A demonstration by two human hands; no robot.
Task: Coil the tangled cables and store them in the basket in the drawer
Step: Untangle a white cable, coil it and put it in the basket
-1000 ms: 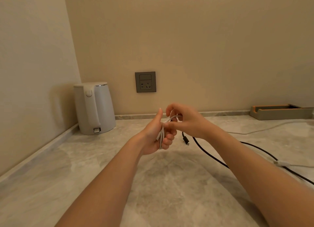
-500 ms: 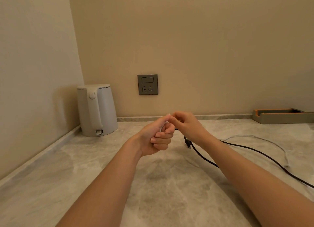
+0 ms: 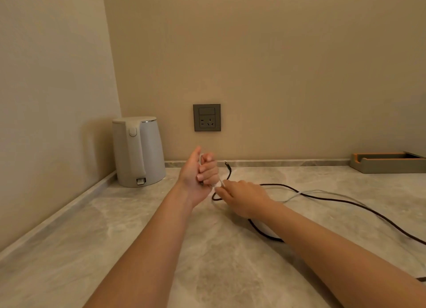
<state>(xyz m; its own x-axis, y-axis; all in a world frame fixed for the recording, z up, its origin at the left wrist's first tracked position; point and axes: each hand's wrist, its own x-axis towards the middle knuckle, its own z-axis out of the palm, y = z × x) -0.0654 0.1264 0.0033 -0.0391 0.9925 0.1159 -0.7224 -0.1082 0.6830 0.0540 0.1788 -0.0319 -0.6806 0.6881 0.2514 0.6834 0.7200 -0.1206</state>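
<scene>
White cable [image 3: 219, 181] gripped in the left hand [image 3: 200, 176] over the marble countertop [image 3: 115, 250], head view.
Its loops are enclosed by the curled left fingers, and a taut strand is pinched by the right hand [image 3: 244, 199] just beside; the remainder is laid rightward on the counter, crossed by a black cable [image 3: 227, 166] with its plug raised behind the hands. A white kettle [image 3: 138, 151] is set in the corner.

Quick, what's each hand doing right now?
Left hand: closed around coiled loops of the thin white cable.
Right hand: pinching that same white cable.
</scene>
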